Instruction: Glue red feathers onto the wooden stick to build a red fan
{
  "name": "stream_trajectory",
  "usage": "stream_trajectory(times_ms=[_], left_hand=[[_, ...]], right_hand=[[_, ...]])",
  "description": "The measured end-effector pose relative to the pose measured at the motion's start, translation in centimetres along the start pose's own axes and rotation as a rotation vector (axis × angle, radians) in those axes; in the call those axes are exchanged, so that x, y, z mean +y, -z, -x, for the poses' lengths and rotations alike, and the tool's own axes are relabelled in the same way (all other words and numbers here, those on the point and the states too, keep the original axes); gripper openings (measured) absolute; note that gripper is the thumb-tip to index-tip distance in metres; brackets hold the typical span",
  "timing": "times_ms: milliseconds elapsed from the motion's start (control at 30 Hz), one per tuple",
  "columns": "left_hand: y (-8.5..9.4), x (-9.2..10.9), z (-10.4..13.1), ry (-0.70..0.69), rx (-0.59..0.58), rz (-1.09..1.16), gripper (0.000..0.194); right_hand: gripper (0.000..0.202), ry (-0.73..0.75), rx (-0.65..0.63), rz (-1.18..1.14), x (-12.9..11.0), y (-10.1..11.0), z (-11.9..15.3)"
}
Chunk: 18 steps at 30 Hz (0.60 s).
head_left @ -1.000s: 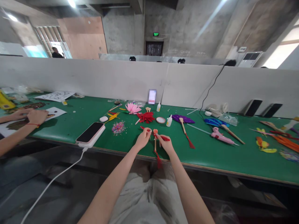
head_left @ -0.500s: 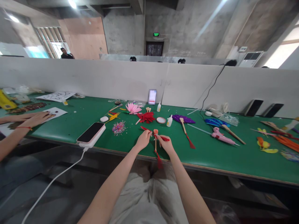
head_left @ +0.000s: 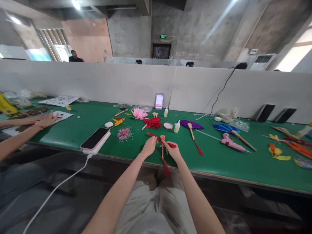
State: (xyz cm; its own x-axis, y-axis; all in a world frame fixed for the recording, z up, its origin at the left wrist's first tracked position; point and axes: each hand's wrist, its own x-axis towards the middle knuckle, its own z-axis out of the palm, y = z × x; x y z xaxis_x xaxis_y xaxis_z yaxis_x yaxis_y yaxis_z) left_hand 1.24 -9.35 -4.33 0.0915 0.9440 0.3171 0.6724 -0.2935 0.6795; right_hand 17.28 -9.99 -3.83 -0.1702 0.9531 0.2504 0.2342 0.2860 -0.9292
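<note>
My left hand (head_left: pixel 149 146) pinches a slim red feather (head_left: pixel 151 134) near its end, its tip pointing up and left. Close beside it, my right hand (head_left: pixel 172 150) is closed on another red feather (head_left: pixel 172 145), which lies across the fingers. Between the two hands is a wooden fan handle (head_left: pixel 162 152) with an orange-pink top (head_left: pixel 162 137). From its lower end a red tassel (head_left: pixel 166 169) hangs over the table edge. Whether the right fingertips also grip the handle is hard to see. Just beyond my hands lies a bunch of red feathers (head_left: pixel 153 122).
Glue bottles (head_left: pixel 177 126), a round white-rimmed lid (head_left: pixel 168 125), a purple feather fan (head_left: pixel 195 124) and a pink glue gun (head_left: pixel 231 143) lie rightward. To the left are colourful bits (head_left: pixel 124 133) and a phone on a power bank (head_left: pixel 95 139). A co-worker's hands (head_left: pixel 45 121) rest on paper.
My left hand has shifted very slightly, still pinching the feather; my right hand looks the same. The co-worker's hand at left has moved up and right over the paper.
</note>
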Motion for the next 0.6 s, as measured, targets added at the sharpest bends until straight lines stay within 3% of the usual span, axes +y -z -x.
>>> stream_trajectory(times_ms=[333,600], left_hand=[[0.38,0.21,-0.05,0.05,0.056,0.121,0.033],[0.47,0.4,-0.1,-0.052,0.097,0.115,0.026]], right_hand=[[0.045,-0.006,0.02,-0.014,0.48,0.1,-0.14],[0.044,-0.003,0.026,-0.015,0.12,0.25,0.05]])
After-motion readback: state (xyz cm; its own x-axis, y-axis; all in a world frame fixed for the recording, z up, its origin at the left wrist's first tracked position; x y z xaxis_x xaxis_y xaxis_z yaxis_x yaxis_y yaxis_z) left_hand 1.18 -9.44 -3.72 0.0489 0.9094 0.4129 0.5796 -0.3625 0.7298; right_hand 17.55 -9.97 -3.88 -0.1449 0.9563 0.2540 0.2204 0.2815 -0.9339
